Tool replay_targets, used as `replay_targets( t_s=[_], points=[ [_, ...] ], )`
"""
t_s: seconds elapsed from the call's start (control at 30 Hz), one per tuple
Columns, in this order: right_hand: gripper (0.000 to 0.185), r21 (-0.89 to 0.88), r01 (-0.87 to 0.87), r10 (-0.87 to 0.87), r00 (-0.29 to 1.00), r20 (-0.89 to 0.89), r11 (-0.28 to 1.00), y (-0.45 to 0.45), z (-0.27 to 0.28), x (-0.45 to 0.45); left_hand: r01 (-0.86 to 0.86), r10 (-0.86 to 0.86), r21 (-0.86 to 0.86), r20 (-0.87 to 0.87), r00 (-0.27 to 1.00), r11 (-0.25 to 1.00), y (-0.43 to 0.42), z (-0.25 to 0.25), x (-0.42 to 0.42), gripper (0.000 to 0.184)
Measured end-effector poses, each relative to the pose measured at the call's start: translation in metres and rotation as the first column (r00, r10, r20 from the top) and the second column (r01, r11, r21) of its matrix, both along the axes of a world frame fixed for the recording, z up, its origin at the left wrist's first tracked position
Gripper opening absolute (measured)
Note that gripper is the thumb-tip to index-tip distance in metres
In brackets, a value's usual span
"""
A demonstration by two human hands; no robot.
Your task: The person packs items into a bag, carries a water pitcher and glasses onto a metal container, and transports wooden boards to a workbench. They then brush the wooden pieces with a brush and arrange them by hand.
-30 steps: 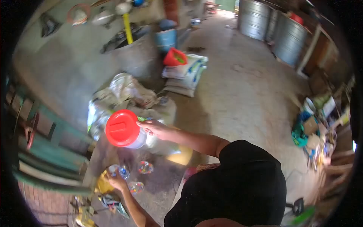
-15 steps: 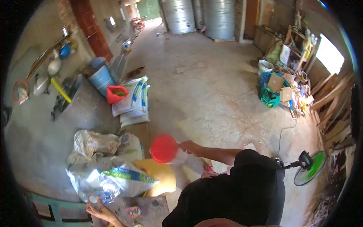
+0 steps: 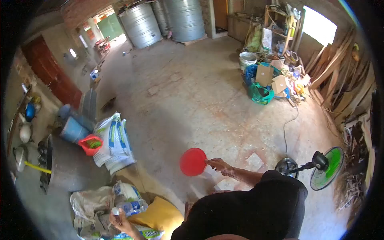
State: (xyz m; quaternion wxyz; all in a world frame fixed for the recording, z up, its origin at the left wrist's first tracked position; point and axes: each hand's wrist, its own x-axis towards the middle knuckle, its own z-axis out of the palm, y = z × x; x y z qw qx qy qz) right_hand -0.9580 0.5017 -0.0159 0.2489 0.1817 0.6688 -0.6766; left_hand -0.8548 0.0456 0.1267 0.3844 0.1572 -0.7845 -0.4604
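Observation:
In the head view my right hand (image 3: pixel 219 165) grips the edge of a round, flat red plastic piece (image 3: pixel 193 162); I cannot tell if it is a lid or a plate. It is held out over the concrete floor. At the lower left, my left hand (image 3: pixel 122 224) is closed around the neck end of a clear plastic bottle (image 3: pixel 134 207) with a white cap and blue label. The bottle lies roughly sideways above the white sacks (image 3: pixel 94 200) and a yellow sack (image 3: pixel 160 218).
White sacks (image 3: pixel 114 138) with a red scoop-like container (image 3: pixel 91 144) stand beside a blue drum (image 3: pixel 75 129). A standing fan (image 3: pixel 327 168) is at right. Farther off are a heap with cardboard boxes (image 3: pixel 265 75) and large metal tanks (image 3: pixel 185 20).
The view has swung to the right. My right hand has moved the red piece away from the sacks, over the floor. My left hand still holds the bottle, its base now pointing right.

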Motion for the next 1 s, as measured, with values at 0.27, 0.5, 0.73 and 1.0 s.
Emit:
replay_targets(
  t_s=[0.27,0.5,0.73,1.0],
  points=[
    [0.058,0.01,0.281,-0.281,0.96,-0.018,0.96,0.066,-0.033,-0.118,0.21,-0.214,0.084,0.042,0.976,0.974,0.06,-0.055,-0.219,0.03],
    [0.045,-0.068,0.514,-0.518,0.85,-0.09,0.855,0.103,-0.038,-0.241,0.344,-0.331,-0.034,0.197,0.923,0.938,0.106,-0.083,-0.426,0.042],
    [0.051,0.001,0.645,-0.643,0.762,-0.077,0.764,0.147,0.005,-0.377,0.521,-0.479,-0.176,0.23,0.847,0.836,0.19,-0.04,-0.625,0.037],
    [0.049,0.067,0.524,-0.504,0.842,-0.194,0.849,0.233,-0.018,-0.561,0.568,-0.567,-0.099,0.042,0.823,0.817,0.294,-0.057,-0.838,0.035]
  ],
)
